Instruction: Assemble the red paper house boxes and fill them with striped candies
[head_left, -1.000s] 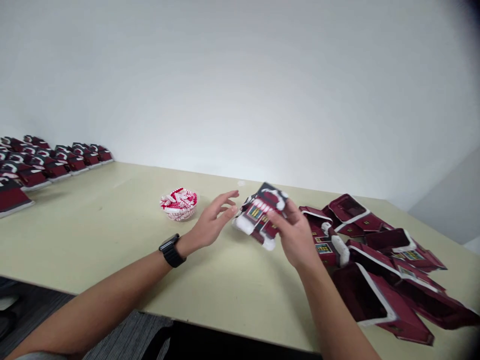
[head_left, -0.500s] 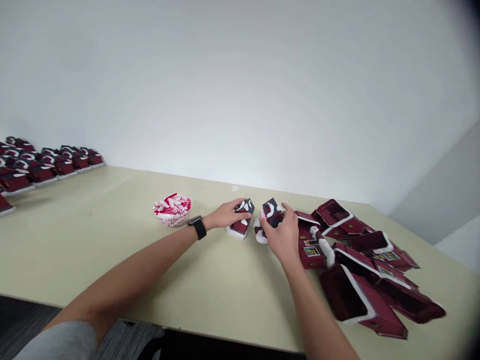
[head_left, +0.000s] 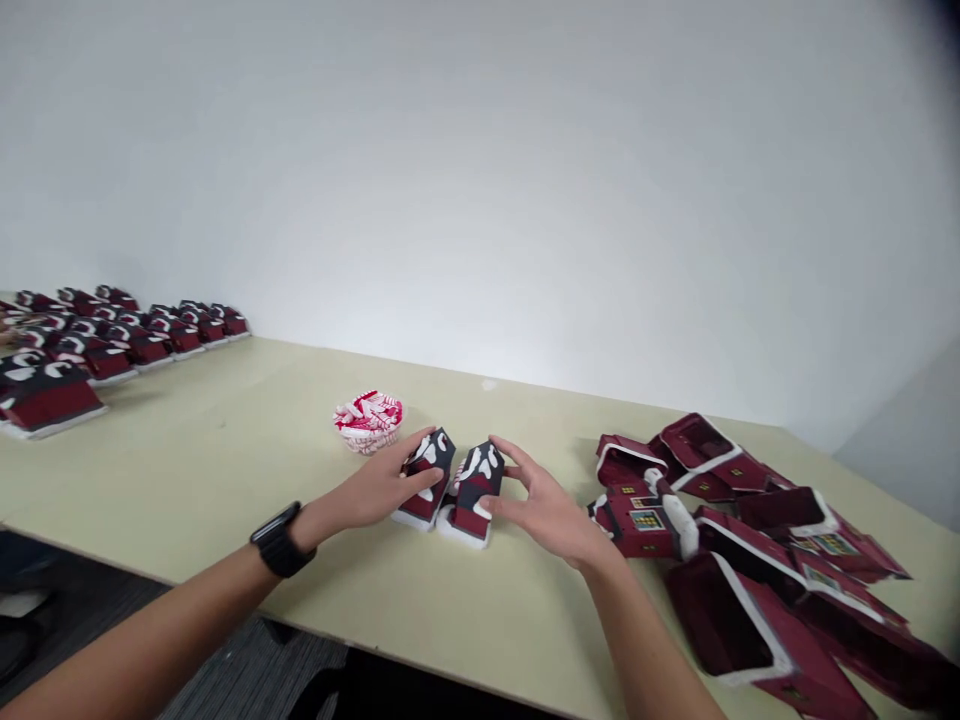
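Both my hands have drawn inward since a moment ago, and two paper houses now stand close together on the table instead of apart. A plain white wall (head_left: 480, 180) rises behind everything, and the cream tabletop (head_left: 225, 440) runs from the far left to the right. Rows of matching maroon houses (head_left: 112, 340) stand well off to my left. To my right lies a loose heap of hollow maroon house shells (head_left: 712, 450), slumped over one another, and a careless sweep of my right wrist could shove them toward the table edge. Just beyond my left hand (head_left: 367, 490) sits a small clear bowl (head_left: 367, 442) heaped with red-and-white striped pieces (head_left: 367, 412); with it so full and so close, a knock could spill them. The left paper house (head_left: 435, 450) and right paper house (head_left: 476, 490) have dark roofs with white trim and stand just beside each other under my hands. Pressing too hard could crease the thin paper, and a bump could tip them. My left fingers (head_left: 416, 462) lie close together over the roof, and my right hand (head_left: 547, 510) has its fingers (head_left: 517, 465) spread around the other house, but I cannot tell how firmly either hand presses.
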